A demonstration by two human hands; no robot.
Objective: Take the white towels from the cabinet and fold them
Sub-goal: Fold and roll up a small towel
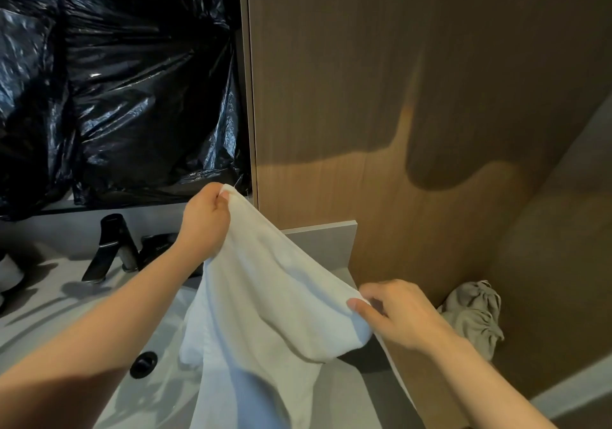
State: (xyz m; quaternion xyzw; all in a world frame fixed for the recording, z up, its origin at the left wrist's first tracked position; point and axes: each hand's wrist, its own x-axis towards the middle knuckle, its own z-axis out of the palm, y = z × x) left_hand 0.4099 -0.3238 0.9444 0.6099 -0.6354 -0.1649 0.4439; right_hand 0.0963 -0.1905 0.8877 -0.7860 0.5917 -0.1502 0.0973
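A white towel [265,312] hangs spread in the air above the sink counter. My left hand [205,220] pinches its upper corner, raised near the edge of the mirror. My right hand [397,312] grips the opposite corner lower down, to the right, over the counter's right end. The cloth sags between the two hands and its lower part drapes down out of the frame's bottom. No cabinet and no other white towel show in view.
A grey sink basin [159,389] with a black drain [143,364] lies below the towel. A black faucet [112,246] stands at the back left. Black plastic sheeting [116,81] covers the mirror. A wooden wall panel [414,97] rises on the right; a grey drawstring bag [473,316] lies beyond the counter.
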